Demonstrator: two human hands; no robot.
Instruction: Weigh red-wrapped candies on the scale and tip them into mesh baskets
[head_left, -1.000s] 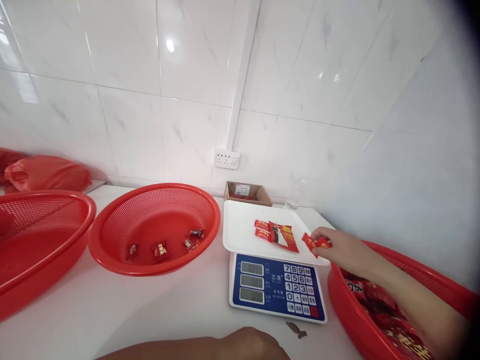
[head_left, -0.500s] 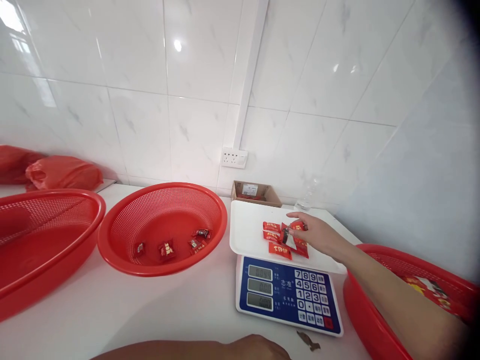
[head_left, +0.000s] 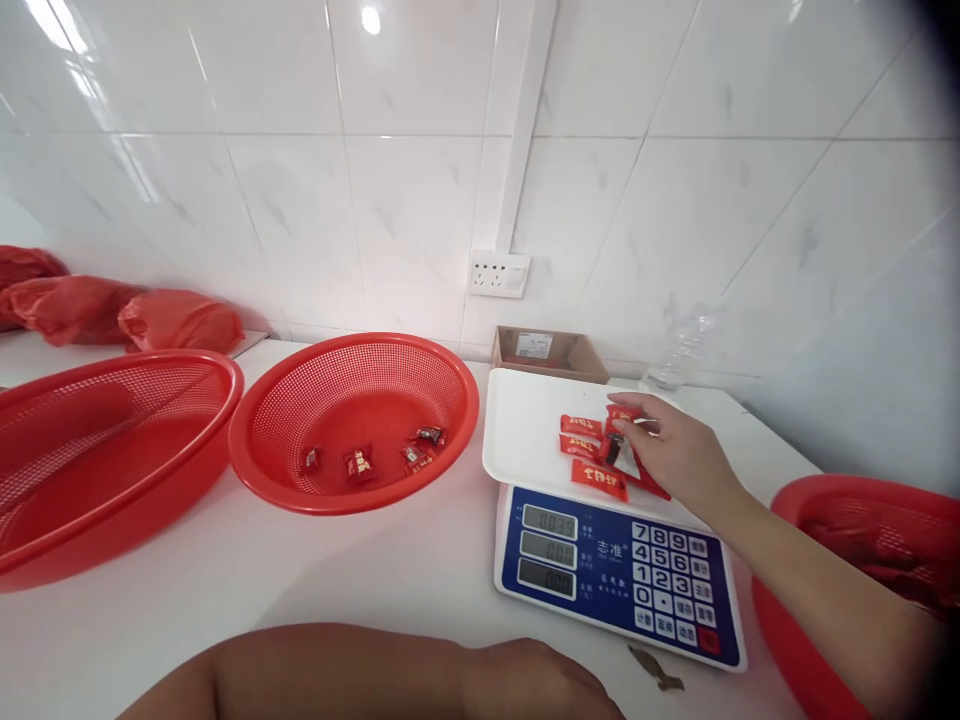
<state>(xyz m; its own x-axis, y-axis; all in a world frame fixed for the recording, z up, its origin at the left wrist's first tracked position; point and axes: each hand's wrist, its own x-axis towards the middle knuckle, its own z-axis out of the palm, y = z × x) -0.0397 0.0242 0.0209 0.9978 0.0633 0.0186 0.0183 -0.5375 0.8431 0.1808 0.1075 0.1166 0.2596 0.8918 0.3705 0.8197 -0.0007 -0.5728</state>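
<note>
My right hand (head_left: 679, 450) is over the white pan (head_left: 521, 425) of a digital scale, thumb and fingers closed on a small red candy packet (head_left: 622, 411). Beside and below it, more red packets with yellow lettering (head_left: 598, 478) lie on the pan, along with a black, white and red packet (head_left: 619, 455) partly under the fingers. The scale's blue keypad panel (head_left: 611, 550) faces me; its top display looks like 0.039. At the bottom edge, my left hand (head_left: 536, 682) rests back-up in front of the scale, its fingers hidden.
A round red basket (head_left: 259, 470) holding several small packets stands left of the scale; another red basket (head_left: 217, 400) is further left. A third (head_left: 780, 610) sits at the right, under my forearm. Behind are a cardboard box (head_left: 585, 357), a clear bottle (head_left: 679, 350) and red bags (head_left: 180, 318).
The view has shifted, so things sit further right or higher. My right thumb and fingers have closed on a red packet. The scale's top reading has dropped slightly.
</note>
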